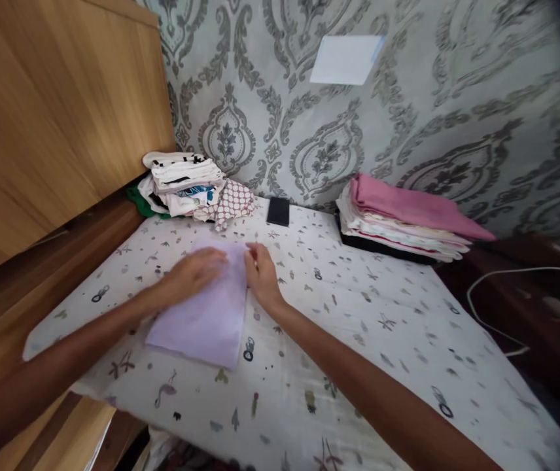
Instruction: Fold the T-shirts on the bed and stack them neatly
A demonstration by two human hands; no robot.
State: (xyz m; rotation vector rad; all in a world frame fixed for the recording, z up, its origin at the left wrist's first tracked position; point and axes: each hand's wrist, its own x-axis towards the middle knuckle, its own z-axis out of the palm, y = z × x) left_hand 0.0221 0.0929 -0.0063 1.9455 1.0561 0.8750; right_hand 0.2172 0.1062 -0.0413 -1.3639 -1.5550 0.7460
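Note:
A lilac cloth (211, 314), folded into a flat rectangle, lies on the patterned white sheet (319, 340). My left hand (194, 275) rests on the cloth's upper left part, its fingers stretched out and slightly blurred. At the cloth's upper right corner is my right hand (262, 275), with thumb and fingers pressed together on the edge.
Folded clothes (186, 183) are piled at the back left beside a wooden cabinet (64, 118). A black flat object (278, 212) lies near the wall. Another stack, topped by pink cloth (407, 206), stands at the back right. A white cable (476, 288) hangs at the right.

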